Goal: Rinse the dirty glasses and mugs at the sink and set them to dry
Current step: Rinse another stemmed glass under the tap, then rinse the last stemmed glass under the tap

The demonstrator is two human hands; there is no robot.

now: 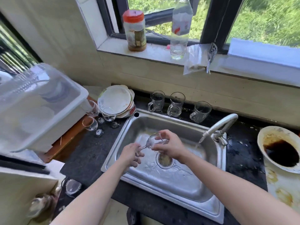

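Above the sink [186, 184], the left hand [132, 154] pinches the stem of 1 wine glass [152, 140]; the right hand [168, 145] grips its bowl, long axis lying left-to-right. The tap [220, 123] stream falls at the sink's right side, nearest the right hand.
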